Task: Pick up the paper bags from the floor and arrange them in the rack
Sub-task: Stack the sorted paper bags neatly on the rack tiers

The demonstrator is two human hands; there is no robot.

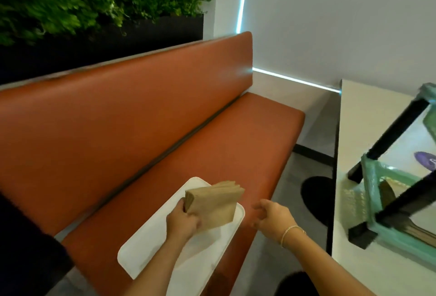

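Note:
My left hand [181, 221] grips a stack of flat brown paper bags [213, 206] by its near corner, holding it just above a white tray [146, 250] that lies on the orange bench seat. My right hand [271, 216] hovers to the right of the stack, fingers loosely curled and holding nothing. At the right, on a pale table, stands the rack [398, 191], with black bars and green wrapped edges. More brown bags [387, 193] show inside it.
An orange padded bench [165, 130] with a tall backrest runs diagonally across the view. Behind it is a dark planter with green foliage [82, 0]. The pale table [349, 154] fills the right side, a round black table base [316, 196] on the grey floor beside it.

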